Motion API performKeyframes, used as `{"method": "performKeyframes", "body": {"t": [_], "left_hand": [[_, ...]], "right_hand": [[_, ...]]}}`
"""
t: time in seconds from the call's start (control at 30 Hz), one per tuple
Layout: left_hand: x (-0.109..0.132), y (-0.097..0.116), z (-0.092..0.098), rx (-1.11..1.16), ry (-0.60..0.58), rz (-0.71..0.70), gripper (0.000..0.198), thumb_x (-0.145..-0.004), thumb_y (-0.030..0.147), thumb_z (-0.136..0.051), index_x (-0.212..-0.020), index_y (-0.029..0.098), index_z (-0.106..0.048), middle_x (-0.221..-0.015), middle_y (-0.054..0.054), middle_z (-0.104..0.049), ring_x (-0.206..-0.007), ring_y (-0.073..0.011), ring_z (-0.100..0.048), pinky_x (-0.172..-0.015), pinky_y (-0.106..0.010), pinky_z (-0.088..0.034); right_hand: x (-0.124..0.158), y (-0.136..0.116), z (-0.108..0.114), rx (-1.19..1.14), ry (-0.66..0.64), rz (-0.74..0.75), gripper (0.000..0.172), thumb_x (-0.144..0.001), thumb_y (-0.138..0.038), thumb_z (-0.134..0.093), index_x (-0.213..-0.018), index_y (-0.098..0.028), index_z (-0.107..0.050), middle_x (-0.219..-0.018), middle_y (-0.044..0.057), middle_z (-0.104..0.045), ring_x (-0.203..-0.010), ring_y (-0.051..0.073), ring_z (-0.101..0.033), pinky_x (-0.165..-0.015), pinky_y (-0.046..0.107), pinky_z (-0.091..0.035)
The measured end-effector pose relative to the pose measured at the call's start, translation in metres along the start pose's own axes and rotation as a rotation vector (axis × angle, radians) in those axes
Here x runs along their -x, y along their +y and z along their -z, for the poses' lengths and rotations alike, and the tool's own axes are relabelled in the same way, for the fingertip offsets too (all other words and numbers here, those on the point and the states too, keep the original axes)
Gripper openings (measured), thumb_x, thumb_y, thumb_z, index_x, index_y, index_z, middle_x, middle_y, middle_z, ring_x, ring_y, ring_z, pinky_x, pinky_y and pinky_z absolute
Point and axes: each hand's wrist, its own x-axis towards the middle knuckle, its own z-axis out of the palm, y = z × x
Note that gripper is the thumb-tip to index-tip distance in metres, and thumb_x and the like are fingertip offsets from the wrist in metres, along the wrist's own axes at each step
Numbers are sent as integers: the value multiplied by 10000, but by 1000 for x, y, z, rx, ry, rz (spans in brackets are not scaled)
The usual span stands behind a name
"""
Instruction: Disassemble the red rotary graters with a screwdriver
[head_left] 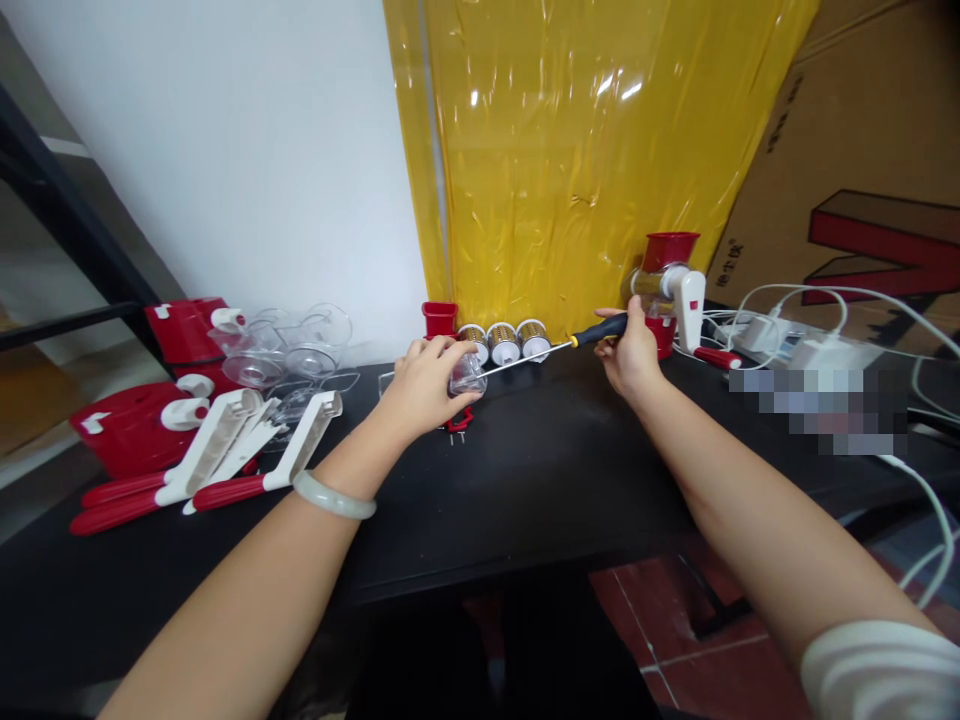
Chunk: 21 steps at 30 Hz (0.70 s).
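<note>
My left hand [424, 385] is closed around a clear plastic piece [469, 378] above the black table. In my right hand [632, 352] is a screwdriver [589, 335] with a dark blue and yellow handle, its shaft pointing left to the clear piece. Whether the tip touches a screw is too small to tell. Below the left hand lie a red part [460, 419] and small screws [457, 438]. Just behind stand a red hopper [439, 319] and three grater drums [504, 344] with white ends. An assembled rotary grater [688, 310] stands beyond the right hand.
Red grater bases [131, 430], clear plastic housings [289, 345] and white-and-red crank handles [300, 440] crowd the table's left. White chargers [817, 350] and cables occupy the right. A yellow plastic curtain [585, 150] and a cardboard box [862, 130] bound the back.
</note>
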Motion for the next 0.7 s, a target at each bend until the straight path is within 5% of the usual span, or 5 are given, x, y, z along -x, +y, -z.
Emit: {"method": "performKeyframes", "body": {"t": [0.1,0.33,0.7], "left_hand": [[0,0,0,0,0,5,542,-831,460,-668,-1321,291,-510,-1287,-83,-551,-1127,-319,-466,-935,-488,-434],[0,1,0,4,-2,11,542,-825,445,-679,-1318,298,-511,-1293,-82,-548,-1138,-322,-461,-931,-489,-436],[0,1,-3,-13,10,23,569,-831,454,-674,-1345,299,-487,-1307,-85,-533,-1157,-323,-448,-945,-496,-428]], "right_hand": [[-1,3,-1,-19,38,1,380,-860,-552,-587,-715,-203,-550,-432,-95,-367,-313,54,-306,-318,185,-278],[-5,6,-3,-138,99,-21,311,-836,-448,-643,-754,-232,-435,-576,-78,-527,-447,89,-520,-424,199,-427],[-5,9,2,-61,106,44,136,-816,-340,-541,-796,-218,-596,-647,-23,-608,-636,136,-629,-498,220,-465]]}}
